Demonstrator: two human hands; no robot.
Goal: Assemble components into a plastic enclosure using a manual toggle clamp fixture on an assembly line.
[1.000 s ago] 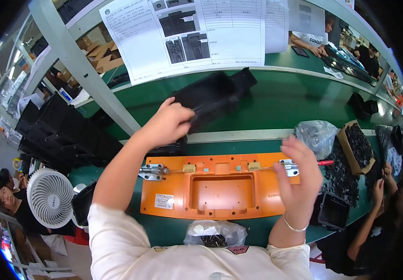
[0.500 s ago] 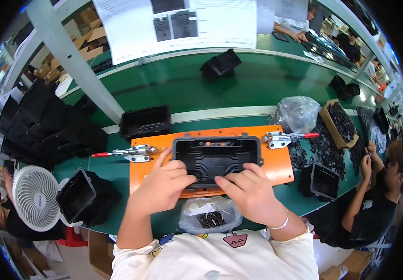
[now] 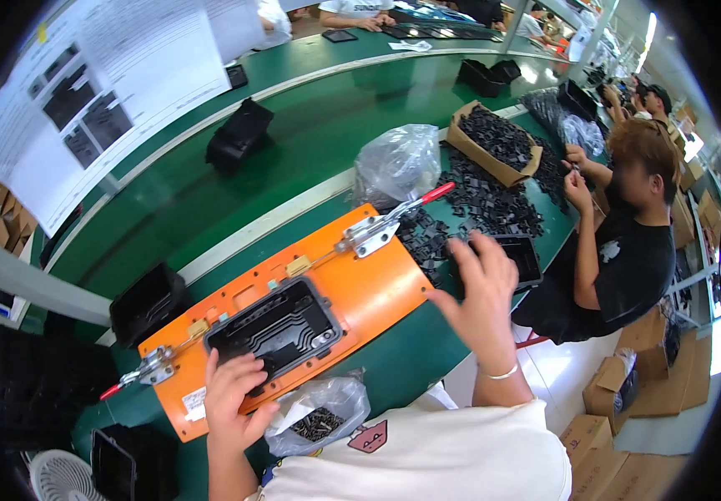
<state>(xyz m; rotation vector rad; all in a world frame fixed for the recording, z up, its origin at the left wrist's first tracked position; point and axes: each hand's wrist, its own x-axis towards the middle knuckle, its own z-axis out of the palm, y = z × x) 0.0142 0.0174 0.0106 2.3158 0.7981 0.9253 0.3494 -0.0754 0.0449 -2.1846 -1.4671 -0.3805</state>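
Note:
A black plastic box (image 3: 325, 297) sits open side up on an orange fixture plate (image 3: 385, 288), between two toggle clamps. My left hand (image 3: 235, 392) is at the box's near left corner, its fingertips over the rim and its thumb held apart; it grips nothing I can see. Off to the right, my right hand (image 3: 486, 292) is in the air with fingers spread and nothing in it. It is nearest to a second black box (image 3: 521, 255), partly hidden behind it, and to a heap of small black plastic parts (image 3: 494, 200).
A right clamp (image 3: 373, 234) and a left clamp (image 3: 156, 365) have red handles. A bag of screws (image 3: 352, 397) lies at the near edge. Behind stand a clear plastic bag (image 3: 398, 163) and a carton of black parts (image 3: 494, 142). A co-worker (image 3: 627, 242) sits at the right.
The view has turned to the right. My right hand has left the box and moved right, opening out. My left hand stays by the box, which now lies between the clamps.

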